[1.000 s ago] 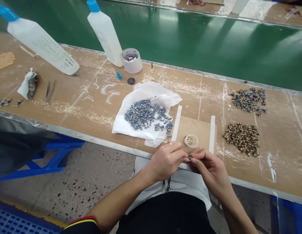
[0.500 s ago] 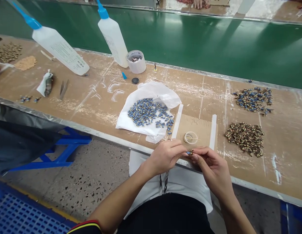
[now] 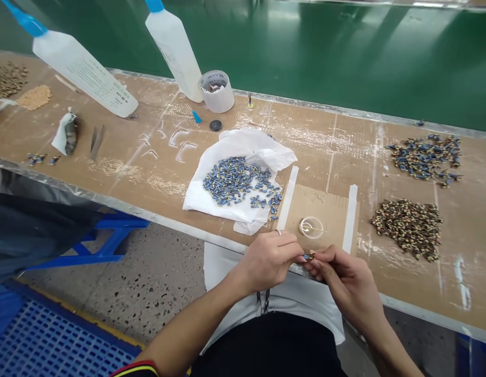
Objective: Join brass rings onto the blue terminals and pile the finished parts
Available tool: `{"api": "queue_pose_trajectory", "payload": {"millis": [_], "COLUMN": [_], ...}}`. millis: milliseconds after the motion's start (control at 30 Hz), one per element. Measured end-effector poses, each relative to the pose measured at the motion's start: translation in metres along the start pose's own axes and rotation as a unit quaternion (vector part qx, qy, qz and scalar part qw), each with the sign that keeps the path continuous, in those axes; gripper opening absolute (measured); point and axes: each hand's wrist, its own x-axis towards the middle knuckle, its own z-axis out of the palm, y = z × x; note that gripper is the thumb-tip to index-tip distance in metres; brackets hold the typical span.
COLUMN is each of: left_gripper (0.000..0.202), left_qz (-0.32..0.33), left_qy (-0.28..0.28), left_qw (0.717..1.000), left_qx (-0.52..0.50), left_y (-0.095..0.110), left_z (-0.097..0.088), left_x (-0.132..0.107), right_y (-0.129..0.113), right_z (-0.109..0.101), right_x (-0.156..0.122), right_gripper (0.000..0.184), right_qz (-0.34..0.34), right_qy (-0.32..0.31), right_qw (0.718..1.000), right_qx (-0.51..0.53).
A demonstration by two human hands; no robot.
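Note:
At the table's front edge, my left hand (image 3: 272,259) is closed in a pinch on a tiny blue-and-yellow figurine piece (image 3: 307,257). Fingertips of my right hand (image 3: 345,277) close on the other end of that piece, where it looks darker and yellowish. Just beyond the fingers sits a small clear round dish (image 3: 306,231) with a thin stick lying across it. To the left, many similar blue pieces (image 3: 227,180) lie heaped on white paper (image 3: 198,193). Off to the right are a heap of brown-and-yellow parts (image 3: 410,228) and a mixed blue-and-brown heap (image 3: 426,157).
Two white bottles with blue nozzles (image 3: 86,76) (image 3: 176,55) stand at the back left, beside a tape roll (image 3: 217,93). Tweezers (image 3: 96,144), a black disc (image 3: 216,125) and a small wrapped bundle (image 3: 66,132) lie on the cardboard surface. Behind runs a green belt (image 3: 306,57).
My view has tipped downward a little, so the far side has left the frame. Both hands stay together on the same small piece, with only slight finger movement.

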Motion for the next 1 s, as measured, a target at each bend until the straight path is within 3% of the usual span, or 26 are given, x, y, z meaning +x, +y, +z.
{"api": "queue_pose_trajectory", "payload": {"millis": [167,500,700,867,1000], "left_gripper": [0.028,0.023,0.025,0.028,0.029], "left_qz": [0.019,-0.006,-0.003,-0.004,-0.001], "left_qy": [-0.008,-0.030,-0.044,-0.017,-0.031], "left_qw": [0.999,0.999,0.999,0.997,0.999], "left_qx": [0.042,0.015,-0.003,-0.069,-0.045], "left_y": [-0.001,-0.002,-0.004,-0.004,0.002], "left_z": [0.000,0.000,-0.005,-0.012,-0.015], "left_x": [-0.001,-0.001,0.003,0.005,0.003], "right_y": [-0.002,-0.002,0.001,0.000,-0.004], "right_z": [0.005,0.007,0.004,-0.002,-0.003], "right_x": [0.002,0.002,0.007,0.004,0.000], "right_gripper": [0.011,0.015,0.014,0.013,0.017], "right_qz": [-0.014,-0.004,0.010,0.042,0.055], "right_qy": [0.013,0.001,-0.015,-0.022,-0.036], "right_qw": [0.999,0.996,0.999,0.999,0.997], "right_qx": [-0.040,-0.085,-0.047,0.019,0.047]}}
